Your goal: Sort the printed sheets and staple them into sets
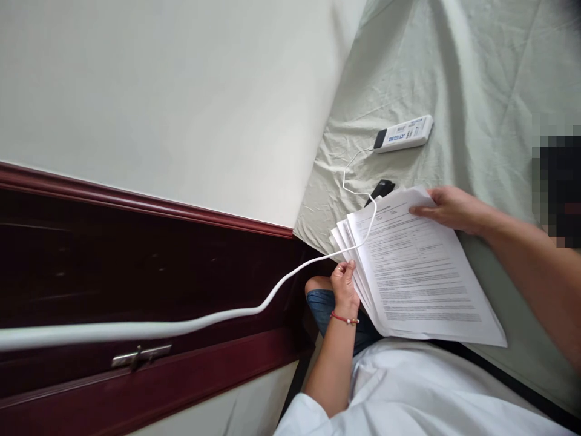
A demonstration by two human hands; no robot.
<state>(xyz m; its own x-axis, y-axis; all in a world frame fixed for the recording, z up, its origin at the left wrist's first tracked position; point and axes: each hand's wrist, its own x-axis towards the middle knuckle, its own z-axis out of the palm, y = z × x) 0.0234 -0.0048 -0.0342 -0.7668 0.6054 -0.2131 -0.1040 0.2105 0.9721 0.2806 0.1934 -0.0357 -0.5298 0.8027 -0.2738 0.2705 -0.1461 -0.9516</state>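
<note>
A stack of printed papers (417,272) lies tilted over my lap, its left edges fanned into several layers. My left hand (345,281), with a red beaded bracelet at the wrist, is closed in a pinch on the fanned left edge. At the upper right corner, my right hand (456,209) grips the sheets, thumb on the printed face and the other fingers partly hidden behind. A white cable (272,297) passes across the upper left part of the papers.
A white power bank (403,134) with a dark end, joined to the cable, rests on the pale green sheet (481,97). Partly under the papers is a black object (381,189). At left stands a dark red wooden frame (136,260) with a metal latch (140,356).
</note>
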